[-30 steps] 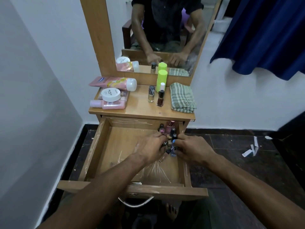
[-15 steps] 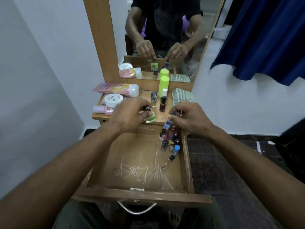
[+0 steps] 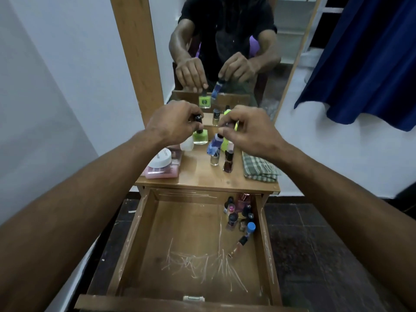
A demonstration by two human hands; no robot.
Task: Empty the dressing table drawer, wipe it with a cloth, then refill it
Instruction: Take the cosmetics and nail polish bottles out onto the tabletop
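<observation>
The wooden drawer (image 3: pixel 144 239) is pulled out below the dressing table top (image 3: pixel 202 174). Several small bottles (image 3: pixel 239 216) lie clustered in its back right corner. My left hand (image 3: pixel 173 124) pinches the black cap of a green nail polish bottle (image 3: pixel 200 136) above the back of the table top. My right hand (image 3: pixel 244 129) pinches the top of a blue bottle (image 3: pixel 213 146), which hangs tilted just above the table. A folded green checked cloth (image 3: pixel 258 168) lies on the table's right side.
On the table top stand a clear small bottle (image 3: pixel 214 159) and a dark red nail polish (image 3: pixel 228 162), with a white jar (image 3: pixel 162 157) on pink tubes (image 3: pixel 161 172) at the left. A mirror (image 3: pixel 225 52) rises behind. A blue curtain (image 3: pixel 364 59) hangs at right.
Both hands lifted out of the drawer's back right corner, each with a bottle, and moved up and back over the table top toward the mirror.
</observation>
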